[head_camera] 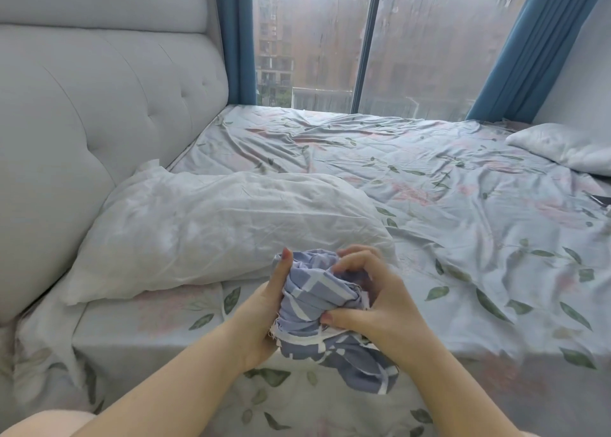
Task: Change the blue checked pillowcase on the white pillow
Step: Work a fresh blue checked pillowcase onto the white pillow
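Two hands: both hold the blue checked cotton pillowcase (317, 299), bunched into a wad at lower centre of the frame, over the near edge of the bed.
Left hand (261, 314): the thumb lies straight up the wad's left side. The other fingers are behind the cloth, so their lie cannot be told.
Right hand (380, 304): the fingers are curled into the top folds and the thumb pinches the lower front.
Loose end: a tail of cloth hangs below both hands.
Bare white crumpled pillow (215, 231): lies left of centre, just beyond the hands, on the leaf-printed bed sheet (446, 212) beside the grey padded headboard (99, 112).
Handling: the cloth looks thin, light and limp, and a frayed seam shows. It should not slip, but it will not keep a shape.
Where to hold: probably the hem of the open end, one hand at each corner. The soft pillow is probably best taken by two corners.
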